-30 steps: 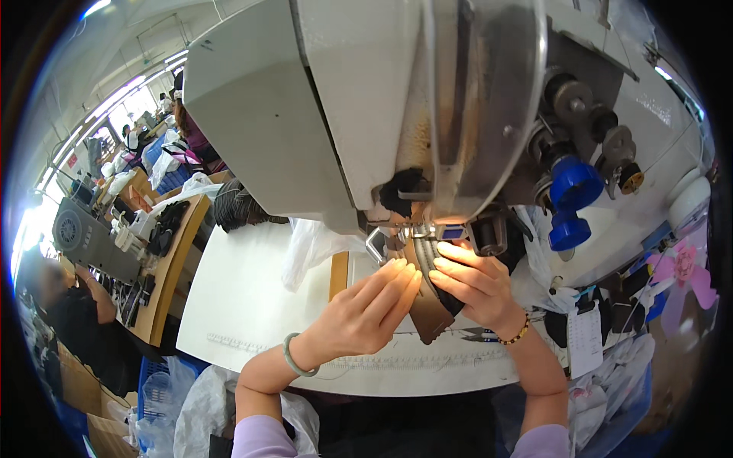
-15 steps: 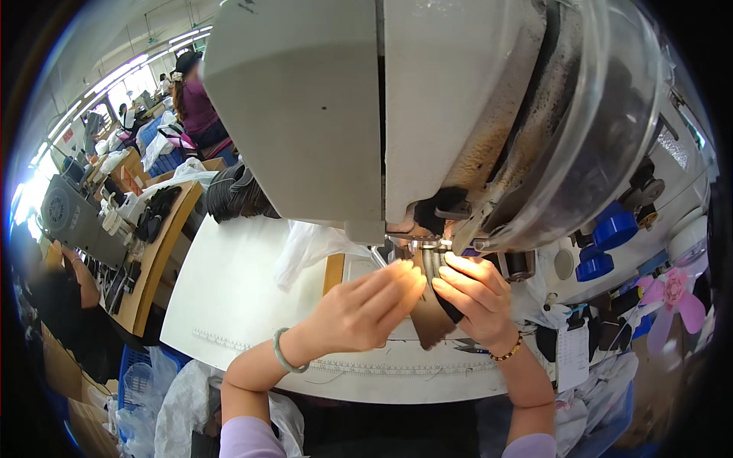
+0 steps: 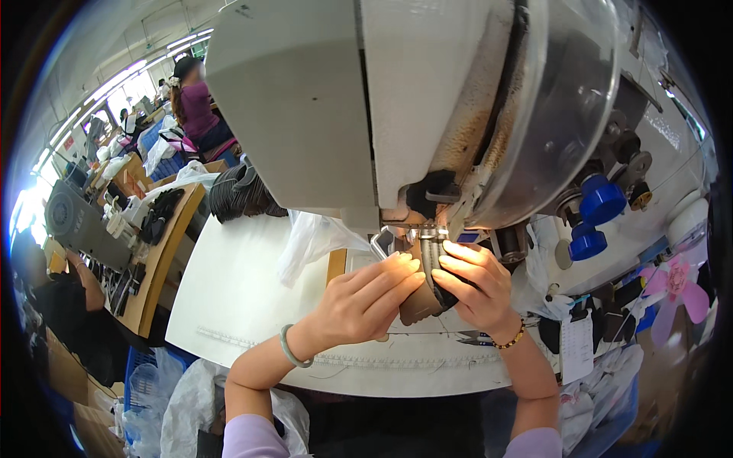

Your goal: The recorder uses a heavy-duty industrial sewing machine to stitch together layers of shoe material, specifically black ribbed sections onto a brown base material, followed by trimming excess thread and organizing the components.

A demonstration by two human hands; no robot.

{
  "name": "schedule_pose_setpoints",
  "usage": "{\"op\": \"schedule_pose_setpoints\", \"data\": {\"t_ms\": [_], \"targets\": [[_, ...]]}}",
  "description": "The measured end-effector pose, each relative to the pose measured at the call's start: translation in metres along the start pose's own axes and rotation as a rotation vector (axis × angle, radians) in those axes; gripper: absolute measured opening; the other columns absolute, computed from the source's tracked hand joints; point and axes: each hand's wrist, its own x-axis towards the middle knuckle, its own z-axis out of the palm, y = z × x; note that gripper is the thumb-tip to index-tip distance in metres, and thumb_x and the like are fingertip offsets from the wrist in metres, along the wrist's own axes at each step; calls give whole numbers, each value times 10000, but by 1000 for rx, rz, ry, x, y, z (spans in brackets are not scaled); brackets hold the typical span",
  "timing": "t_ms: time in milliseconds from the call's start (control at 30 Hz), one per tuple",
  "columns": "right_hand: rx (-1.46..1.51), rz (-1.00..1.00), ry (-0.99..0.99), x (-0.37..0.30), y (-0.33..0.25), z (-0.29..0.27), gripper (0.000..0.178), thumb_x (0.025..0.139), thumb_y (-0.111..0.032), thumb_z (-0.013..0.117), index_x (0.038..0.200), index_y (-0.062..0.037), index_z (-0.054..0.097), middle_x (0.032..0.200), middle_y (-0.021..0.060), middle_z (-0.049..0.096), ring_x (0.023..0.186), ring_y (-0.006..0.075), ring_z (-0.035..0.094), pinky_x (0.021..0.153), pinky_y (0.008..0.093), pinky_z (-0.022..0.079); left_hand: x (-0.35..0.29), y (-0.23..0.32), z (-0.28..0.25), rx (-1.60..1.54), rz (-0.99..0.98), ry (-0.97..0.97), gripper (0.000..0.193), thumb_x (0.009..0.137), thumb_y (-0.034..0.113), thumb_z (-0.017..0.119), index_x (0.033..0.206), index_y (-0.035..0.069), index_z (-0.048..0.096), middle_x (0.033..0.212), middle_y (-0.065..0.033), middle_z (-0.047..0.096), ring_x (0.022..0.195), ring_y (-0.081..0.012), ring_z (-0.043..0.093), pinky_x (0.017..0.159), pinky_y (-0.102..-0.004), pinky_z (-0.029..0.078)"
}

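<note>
Inspected pale grey sewing machine (image 3: 298, 137), reaching over a white tabletop (image 3: 244, 282). Found brown piece (image 3: 418, 307) beneath the needle end of the sewing machine, brightly lit, its lower end curving toward the near side. Noted dark ridged strip (image 3: 430, 266) along the right of the brown piece, upper end at the metal parts of the sewing machine.

Observed left grip (image 3: 365, 299) just in front of the needle end of the sewing machine, fingertips on the left of the brown piece, thumb mostly hidden. Cannot tell clenched from merely pressing. Observed right grip (image 3: 481, 288) opposite, fingers bent, tips against the dark ridged strip; again cannot tell clasping from pressing. Recorded green bangle (image 3: 285, 347) on the left wrist, beaded bracelet (image 3: 513, 341) on the right.

Left of the needle end of the sewing machine: metal loop (image 3: 376, 246) just beside, clear plastic bag (image 3: 305, 248) farther out, bundle of dark strips (image 3: 240, 195) beyond. In front of the sewing machine: ruler marks (image 3: 412, 361) along the near edge, small snips (image 3: 473, 340) near the right wrist. Right of the sewing machine: blue knobs (image 3: 602, 200), sheet of paper (image 3: 577, 347), pink flower-shaped object (image 3: 676, 281). Well left of the sewing machine: person in black (image 3: 69, 313), person in purple (image 3: 200, 107) farther back.
</note>
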Motion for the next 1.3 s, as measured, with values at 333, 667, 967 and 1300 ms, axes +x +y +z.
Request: {"op": "schedule_pose_setpoints", "data": {"t_ms": [333,667,967,1300], "targets": [[19,-12,7,-12,-1,-1,291,674,-11,655,955,-67,708,989,64,636,977,291,656,770,400,543,2,10,0,104,79,-71,358,631,-29,602,980,-49,676,964,-148,684,901,-269,691,722,-316,585],[21,-19,-7,-8,0,0,316,657,-10,639,959,-58,722,1011,49,655,993,285,649,742,363,505,0,1,3,122,102,-75,397,627,29,616,1012,-65,647,962,-131,634,909,-275,654,762,-324,569],[-10,49,-15,-8,2,5,323,664,-6,751,969,-105,721,982,35,598,860,236,619,690,343,531,-1,-5,5,18,-7,-80,502,567,49,651,1062,-29,622,1021,-134,594,832,-275,634,653,-324,547],[-33,-14,34,-5,8,5,304,666,-60,772,958,-118,710,910,2,587,803,190,604,707,347,546,8,11,2,-235,-382,104,260,780,-67,685,1036,-32,655,929,-144,693,802,-233,688,677,-276,535]]}}
